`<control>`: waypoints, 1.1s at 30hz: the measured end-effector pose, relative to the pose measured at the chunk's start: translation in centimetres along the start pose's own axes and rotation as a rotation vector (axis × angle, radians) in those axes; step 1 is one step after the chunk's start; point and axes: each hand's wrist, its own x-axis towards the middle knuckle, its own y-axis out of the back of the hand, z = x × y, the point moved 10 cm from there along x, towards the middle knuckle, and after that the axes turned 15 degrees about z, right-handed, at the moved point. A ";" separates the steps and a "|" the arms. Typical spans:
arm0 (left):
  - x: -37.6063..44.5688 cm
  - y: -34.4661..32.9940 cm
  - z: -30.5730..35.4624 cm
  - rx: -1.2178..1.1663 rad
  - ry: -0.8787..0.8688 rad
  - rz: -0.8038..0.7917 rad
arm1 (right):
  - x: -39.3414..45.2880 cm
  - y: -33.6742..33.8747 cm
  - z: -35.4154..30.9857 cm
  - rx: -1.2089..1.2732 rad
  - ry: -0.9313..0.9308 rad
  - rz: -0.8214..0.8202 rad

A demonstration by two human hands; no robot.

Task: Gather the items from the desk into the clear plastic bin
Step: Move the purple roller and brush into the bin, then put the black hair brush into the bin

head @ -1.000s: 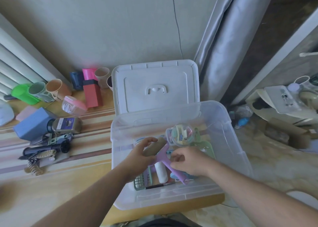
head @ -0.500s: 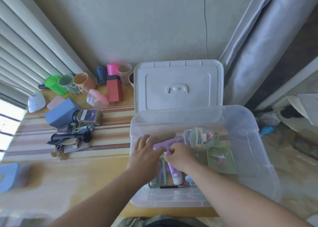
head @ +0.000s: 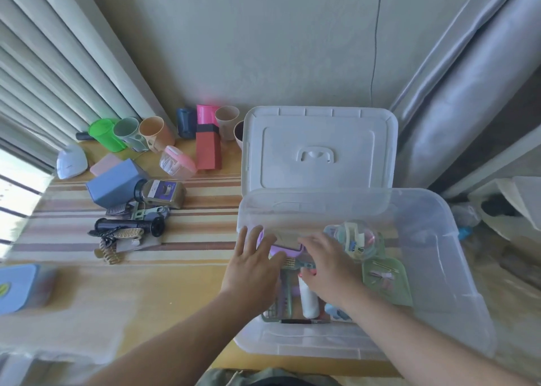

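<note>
**Purple tool settles in the bin, bench pile waits to the left**

While the purple tool (head: 282,249) lies inside the clear plastic bin (head: 456,268), its long axis running left to right, both hands rest on it. The left hand (head: 254,268) has a wide grip, fingers spread flat; the right hand (head: 330,264) curls loosely over it. Remaining items, like the black flashlight (head: 128,227), lie on the bench (head: 181,292) left of the bin, nearer the left hand.

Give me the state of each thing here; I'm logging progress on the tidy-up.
clear plastic bin: open, partly filled
bin lid: off, propped behind the bin
purple tool: in the bin, under both hands
left hand: fingers straight, resting on the purple tool
right hand: touching the purple tool, grip unclear
brown jar: lying on its side, on the desk
green cup: tipped over, on the desk
</note>
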 end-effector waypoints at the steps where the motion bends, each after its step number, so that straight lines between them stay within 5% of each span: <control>1: 0.2 0.4 -0.3 -0.041 0.014 0.030 | 0.1 1.1 -0.2 -0.058 0.047 0.059; 5: 0.7 2.8 -3.7 -0.227 0.120 0.161 | 1.0 3.5 -0.8 -0.124 0.078 0.216; 9: -1.4 3.6 -14.6 -0.258 0.472 0.274 | 3.8 4.5 -6.3 -0.121 0.133 0.353; 14: -9.5 -0.7 -29.7 -0.223 0.804 0.179 | 8.0 1.9 -19.3 -0.021 0.343 0.493; 17: -15.4 -4.1 -37.3 -0.208 0.929 0.020 | 11.0 -4.5 -26.8 -0.021 0.407 0.360; 24: -21.8 -8.0 -48.0 -0.187 0.974 -0.170 | 17.1 -23.2 -35.2 -0.243 0.244 -0.287; 28: -21.8 -10.5 -51.4 -0.318 0.991 -0.231 | 18.8 -27.5 -33.5 -0.229 -0.039 -0.360; 33: -19.3 -11.7 -50.7 -0.529 0.886 -0.351 | 18.2 -29.0 -32.9 -0.227 -0.053 -0.353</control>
